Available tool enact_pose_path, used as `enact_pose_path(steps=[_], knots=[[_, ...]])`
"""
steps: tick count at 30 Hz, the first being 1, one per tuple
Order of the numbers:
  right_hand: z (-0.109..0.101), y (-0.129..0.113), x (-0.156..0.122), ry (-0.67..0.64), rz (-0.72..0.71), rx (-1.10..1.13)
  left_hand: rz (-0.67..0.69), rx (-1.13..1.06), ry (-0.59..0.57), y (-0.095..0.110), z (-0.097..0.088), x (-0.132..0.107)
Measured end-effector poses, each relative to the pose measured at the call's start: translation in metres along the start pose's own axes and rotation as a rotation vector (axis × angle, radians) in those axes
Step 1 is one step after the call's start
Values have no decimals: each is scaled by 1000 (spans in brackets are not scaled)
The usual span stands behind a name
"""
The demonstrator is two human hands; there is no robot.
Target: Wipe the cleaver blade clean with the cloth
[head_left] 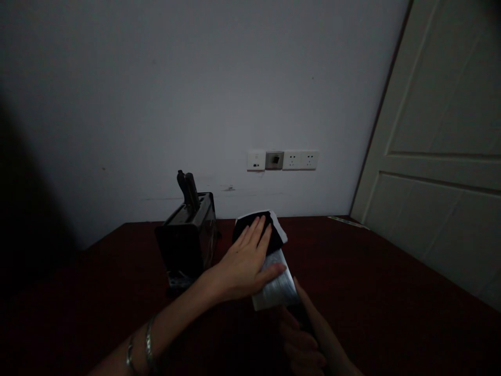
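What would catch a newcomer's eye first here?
Probably the bright, broad metal blade at lower centre, its black handle in the right hand, the left hand flat on the black-and-white cloth across it. Next, the black boxy holder with dark handles, left on the dark-red table.

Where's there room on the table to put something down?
The table looks bare between the right hand and the door. It's crowded where the left hand spreads over the cloth and knife, beside the knife block.
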State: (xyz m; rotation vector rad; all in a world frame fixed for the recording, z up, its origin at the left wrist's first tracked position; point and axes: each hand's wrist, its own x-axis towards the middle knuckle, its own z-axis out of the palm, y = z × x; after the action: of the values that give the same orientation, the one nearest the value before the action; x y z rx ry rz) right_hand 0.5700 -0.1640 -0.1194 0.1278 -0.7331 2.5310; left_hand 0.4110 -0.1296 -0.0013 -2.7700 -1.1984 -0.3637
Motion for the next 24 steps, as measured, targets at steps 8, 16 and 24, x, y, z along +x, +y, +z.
enact_pose_path(steps=[8,16,24], knots=[[-27,-6,-2,156,91,-138,202,-87,-124,32,-11,-17],[1,1,2,-41,-15,1,76,-18,-62,15,-11,-8],[11,-8,-2,79,-59,-62,62,-18,-45,12,-9,-12]])
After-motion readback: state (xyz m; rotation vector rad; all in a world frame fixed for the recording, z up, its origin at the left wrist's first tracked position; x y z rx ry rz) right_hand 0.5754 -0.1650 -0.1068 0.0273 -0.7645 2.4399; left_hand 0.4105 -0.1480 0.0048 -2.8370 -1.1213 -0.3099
